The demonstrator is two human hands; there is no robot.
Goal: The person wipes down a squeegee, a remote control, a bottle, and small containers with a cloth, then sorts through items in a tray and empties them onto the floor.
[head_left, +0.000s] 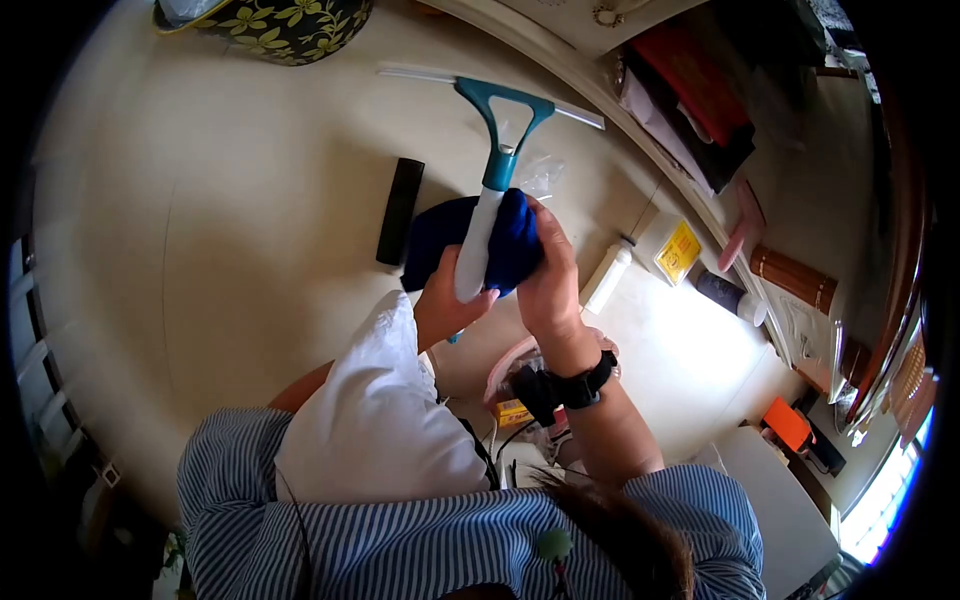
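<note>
A squeegee with a teal head (500, 168) and a white handle (478, 245) points away from me, its long blade at the top. My left hand (445, 300) is closed around the lower end of the white handle. A dark blue cloth (512, 240) lies against the handle and spreads behind it to the left. My right hand (547, 275) is closed on the right side of the cloth, its fingers partly hidden behind it. To the left of the cloth is a black rectangular object (400, 211).
A patterned bin (290, 30) stands at the top left. Clear plastic (541, 175), a white bottle (607, 278), a yellow-labelled box (676, 250) and a dark jar (720, 290) are near the cabinet edge. A pink basket (497, 375) is below my hands.
</note>
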